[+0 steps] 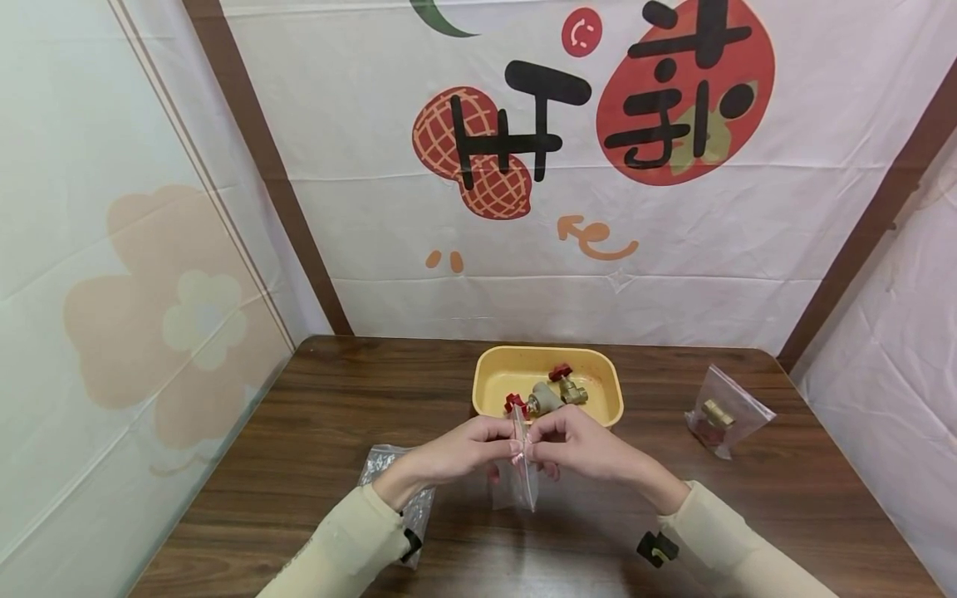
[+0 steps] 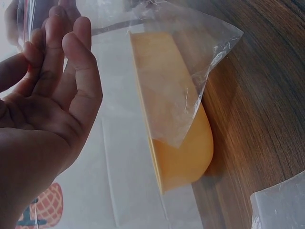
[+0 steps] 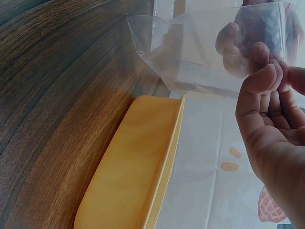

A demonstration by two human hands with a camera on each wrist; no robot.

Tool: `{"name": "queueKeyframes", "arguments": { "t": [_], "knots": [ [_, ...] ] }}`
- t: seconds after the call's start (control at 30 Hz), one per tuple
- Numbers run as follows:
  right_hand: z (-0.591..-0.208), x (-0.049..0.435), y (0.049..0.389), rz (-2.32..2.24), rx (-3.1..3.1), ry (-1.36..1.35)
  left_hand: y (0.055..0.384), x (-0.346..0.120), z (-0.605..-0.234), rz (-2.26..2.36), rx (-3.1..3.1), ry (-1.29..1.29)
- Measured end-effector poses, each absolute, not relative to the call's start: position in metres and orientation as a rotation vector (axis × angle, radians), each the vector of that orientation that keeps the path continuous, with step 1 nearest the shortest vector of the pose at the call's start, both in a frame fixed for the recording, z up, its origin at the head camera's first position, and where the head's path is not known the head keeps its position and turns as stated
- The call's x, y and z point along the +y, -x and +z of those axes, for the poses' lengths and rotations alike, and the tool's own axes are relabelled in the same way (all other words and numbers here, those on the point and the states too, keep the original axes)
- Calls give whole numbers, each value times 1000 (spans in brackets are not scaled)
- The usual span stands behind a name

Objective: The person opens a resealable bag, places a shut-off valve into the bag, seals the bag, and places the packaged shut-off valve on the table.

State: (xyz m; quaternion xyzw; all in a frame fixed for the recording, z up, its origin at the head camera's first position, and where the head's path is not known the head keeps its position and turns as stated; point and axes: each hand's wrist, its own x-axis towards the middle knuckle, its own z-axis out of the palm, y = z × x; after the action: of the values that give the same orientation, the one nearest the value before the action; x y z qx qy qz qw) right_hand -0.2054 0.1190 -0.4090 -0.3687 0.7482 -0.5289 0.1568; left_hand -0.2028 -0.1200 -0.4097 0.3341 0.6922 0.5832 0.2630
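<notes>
Item 1: clear plastic zip-top bag (image 1: 527, 486), one, above the near-middle part of the desk, just on the near side of the tray. Nothing shows inside it. Risk: thin film may slip or crease, and the mouth cling together, if the two sides are pulled unevenly; a hard tug could split the seam.

Item 2: left hand (image 1: 465, 448), fingers pinching the bag's top edge from the left.

Item 3: right hand (image 1: 586, 447), fingers pinching the same edge from the right. Risk: both hands are occupied at one small spot, so a lost pinch on either side would probably let the bag swing or drop.

Item 4: yellow rectangular plastic tray (image 1: 544, 350), far side of the hands. Contents: brass valve with red handwheel (image 1: 574, 390), right; grey-bodied valve with red handwheel (image 1: 545, 401), left and nearer. Risk: the bag's loose corner could snag a handwheel if lowered.

Item 5: clear bag holding a brass fitting (image 1: 738, 415), right.

Item 6: flat clear plastic packaging (image 1: 383, 459), left, partly beneath the left forearm; a sleeve could drag it.

Item 7: dark wood-grain desk (image 1: 336, 399), beneath all.
</notes>
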Motion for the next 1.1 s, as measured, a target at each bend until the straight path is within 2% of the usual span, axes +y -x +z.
{"name": "queueKeyframes", "arguments": {
  "t": [0.73,1.1],
  "knots": [
    [-411,118,207,-1505,2229,1042,203,-115,-406,1415,2072,-973],
    [-410,115,205,-1435,2315,1018,201,-112,-405,1407,2143,-873]
  ]
}}
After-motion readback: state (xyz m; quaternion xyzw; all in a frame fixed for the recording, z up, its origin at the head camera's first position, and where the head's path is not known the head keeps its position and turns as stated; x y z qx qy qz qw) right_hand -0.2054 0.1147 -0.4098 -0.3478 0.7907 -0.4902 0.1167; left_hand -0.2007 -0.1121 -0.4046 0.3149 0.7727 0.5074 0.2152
